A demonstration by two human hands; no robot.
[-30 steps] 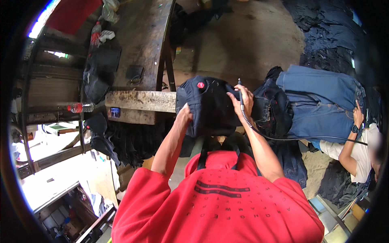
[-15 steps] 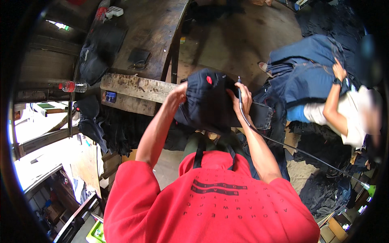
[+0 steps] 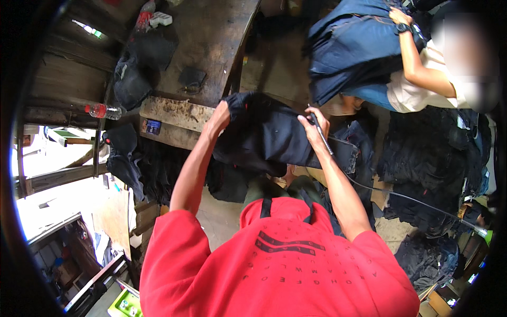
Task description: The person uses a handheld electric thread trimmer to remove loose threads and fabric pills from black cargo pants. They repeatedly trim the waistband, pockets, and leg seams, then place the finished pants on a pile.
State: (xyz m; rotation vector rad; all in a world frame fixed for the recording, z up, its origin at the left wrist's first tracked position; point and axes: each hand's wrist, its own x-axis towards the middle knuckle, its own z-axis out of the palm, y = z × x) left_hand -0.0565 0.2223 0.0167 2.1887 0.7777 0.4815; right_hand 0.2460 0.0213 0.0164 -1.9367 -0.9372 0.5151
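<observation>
A pair of black jeans (image 3: 264, 129) lies spread over a narrow wooden board (image 3: 177, 112) in front of me. My left hand (image 3: 217, 117) is closed on the cloth at its left end. In my right hand (image 3: 316, 128) is a slim dark rotary tool handpiece (image 3: 313, 116), its tip pointing away from me, above the right part of the jeans. From it a flexible shaft (image 3: 391, 191) runs along my forearm toward a green fitting (image 3: 487, 235) at the right. The board's dark end (image 3: 346, 156) sticks out past the cloth.
A wooden table (image 3: 203, 37) stands ahead on the left, with a dark cloth piece (image 3: 191, 77) on it. A plastic bottle (image 3: 100, 111) lies further left. At the upper right a co-worker carries blue jeans (image 3: 354, 50). Dark garments (image 3: 422, 153) are heaped at the right.
The black jeans have been spread out wider along the board, and my left hand has moved left with their edge. The co-worker has moved farther away with the blue jeans.
</observation>
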